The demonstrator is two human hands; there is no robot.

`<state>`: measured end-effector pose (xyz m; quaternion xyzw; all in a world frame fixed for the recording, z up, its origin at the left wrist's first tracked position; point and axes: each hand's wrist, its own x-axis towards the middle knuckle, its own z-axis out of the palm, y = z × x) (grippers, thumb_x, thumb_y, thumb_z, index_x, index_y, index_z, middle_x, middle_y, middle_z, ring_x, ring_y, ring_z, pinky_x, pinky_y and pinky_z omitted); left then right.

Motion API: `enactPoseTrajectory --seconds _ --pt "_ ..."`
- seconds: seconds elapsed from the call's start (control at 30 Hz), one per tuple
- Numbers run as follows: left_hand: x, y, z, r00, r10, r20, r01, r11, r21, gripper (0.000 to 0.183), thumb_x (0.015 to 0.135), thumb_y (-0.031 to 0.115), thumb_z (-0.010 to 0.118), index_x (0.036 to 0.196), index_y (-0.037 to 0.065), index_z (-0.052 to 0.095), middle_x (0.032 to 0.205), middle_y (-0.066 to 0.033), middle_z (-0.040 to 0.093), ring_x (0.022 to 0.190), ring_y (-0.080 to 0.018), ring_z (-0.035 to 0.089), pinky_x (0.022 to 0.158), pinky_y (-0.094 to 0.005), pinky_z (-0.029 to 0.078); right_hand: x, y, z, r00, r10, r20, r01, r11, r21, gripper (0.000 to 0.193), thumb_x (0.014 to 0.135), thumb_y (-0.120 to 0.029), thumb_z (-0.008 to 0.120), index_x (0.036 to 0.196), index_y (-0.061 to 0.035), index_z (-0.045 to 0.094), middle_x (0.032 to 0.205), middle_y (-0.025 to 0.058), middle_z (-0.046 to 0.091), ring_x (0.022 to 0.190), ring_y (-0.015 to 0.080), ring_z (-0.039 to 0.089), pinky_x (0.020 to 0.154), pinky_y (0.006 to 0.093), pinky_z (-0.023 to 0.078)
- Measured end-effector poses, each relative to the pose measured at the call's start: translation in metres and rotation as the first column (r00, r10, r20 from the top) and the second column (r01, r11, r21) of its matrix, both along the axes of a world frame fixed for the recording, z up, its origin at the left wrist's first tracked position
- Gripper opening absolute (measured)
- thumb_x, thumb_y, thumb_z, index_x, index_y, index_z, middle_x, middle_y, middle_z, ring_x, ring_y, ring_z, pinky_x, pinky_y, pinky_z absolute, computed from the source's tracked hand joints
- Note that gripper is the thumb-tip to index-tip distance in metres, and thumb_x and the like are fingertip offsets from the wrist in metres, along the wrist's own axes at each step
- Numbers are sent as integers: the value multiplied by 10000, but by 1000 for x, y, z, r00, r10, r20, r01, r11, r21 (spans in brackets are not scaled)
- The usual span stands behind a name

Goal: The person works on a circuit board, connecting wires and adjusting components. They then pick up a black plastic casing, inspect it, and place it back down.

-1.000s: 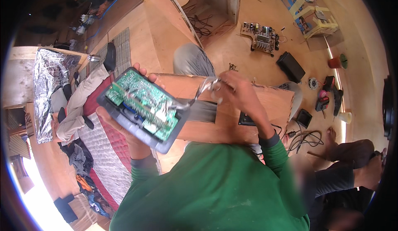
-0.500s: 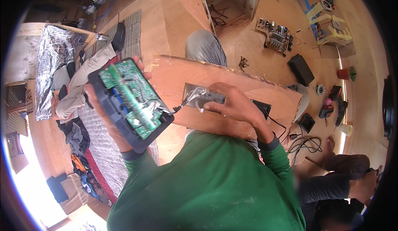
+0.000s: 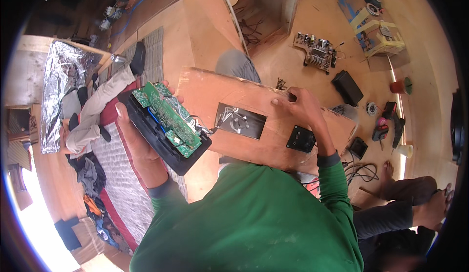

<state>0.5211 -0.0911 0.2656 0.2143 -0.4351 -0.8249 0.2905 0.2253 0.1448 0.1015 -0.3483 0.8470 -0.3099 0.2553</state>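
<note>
My left hand (image 3: 141, 142) is closed around a black plastic panel (image 3: 168, 160) with a green circuit board (image 3: 168, 118) fixed on it, its component side up and tilted. A bundle of white and grey wires (image 3: 238, 118) runs from the board's right end into a rectangular cutout (image 3: 254, 128) in a wooden panel (image 3: 200, 88) lying across my lap. My right hand (image 3: 305, 106) grips the far edge of that wooden panel, to the right of the cutout; some of its fingers are hidden. A black square socket plate (image 3: 300, 139) is set in the panel near my right wrist.
A brown circuit board (image 3: 317, 52) with components lies on the floor ahead, beside a black box (image 3: 347, 87). To the right are a reddish pot (image 3: 400, 85), coiled black cable (image 3: 361, 172) and another person's legs (image 3: 386, 218). More legs (image 3: 97, 96) stretch along the left.
My right hand has let go of the wires at the cutout and moved right to the wooden panel's far edge. My left hand has tilted and lowered the circuit board slightly.
</note>
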Motion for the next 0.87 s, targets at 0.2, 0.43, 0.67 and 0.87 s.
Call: enactPoseTrajectory --seconds 0.2,0.43,0.67,0.87 --pt "-53 8 12 998 48 27 -46 996 -71 935 1032 788 576 1507 -17 573 1385 -232 695 1267 -406 717 969 -572 670 -9 22 45 967 -225 -116 222 974 -40 631 885 -612 824 869 14 744 764 217 710 749 432 692 720 506 527" --pt "-128 43 24 993 114 43 -100 964 -246 846 1065 762 564 1483 27 595 1356 -186 728 1215 -304 727 1045 -499 614 -15 44 65 910 -382 -158 369 923 -111 636 892 -612 832 842 15 737 738 221 698 734 429 692 699 518 521" --pt "-124 53 -7 943 38 331 81 937 -339 787 1059 643 672 1504 27 468 1320 -134 629 1157 -240 715 972 -472 654 -6 54 57 891 -405 -204 379 912 -158 641 904 -601 830 829 27 727 743 247 699 744 457 695 688 533 513" --pt "-114 53 -75 821 99 562 62 964 -259 855 1016 744 668 1463 52 440 1388 -159 520 1249 -333 643 985 -586 651 -7 54 58 903 -403 -150 384 913 -139 598 909 -584 831 860 8 762 774 254 716 780 470 707 730 549 518"
